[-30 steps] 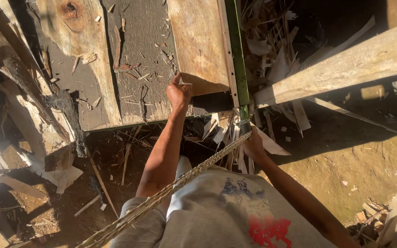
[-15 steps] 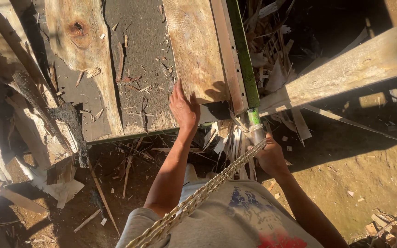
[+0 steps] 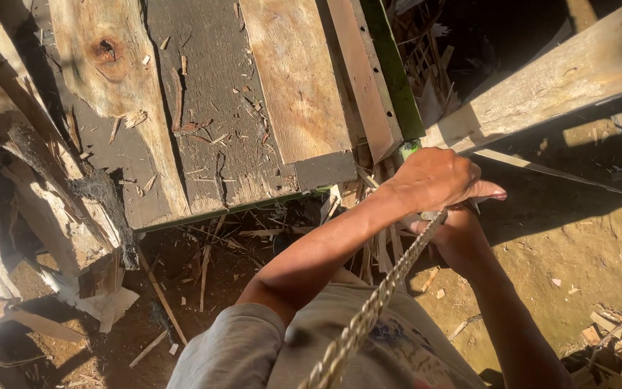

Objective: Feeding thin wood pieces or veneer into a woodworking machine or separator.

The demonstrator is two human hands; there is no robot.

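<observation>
Both hands, left hand (image 3: 437, 179) above right hand (image 3: 455, 234), grip the rope (image 3: 372, 310).

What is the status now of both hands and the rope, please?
Left hand closed over the rope near the green rail. Right hand beneath it, grip hidden. Rope taut. Planks close beside.

Right hand (image 3: 455, 234) behind left hand (image 3: 437, 179)

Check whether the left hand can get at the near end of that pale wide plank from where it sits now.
Probably yes. The left hand rests over the rope beside the green rail, and the plank's end lies just left of it with only wood scraps between.
</observation>
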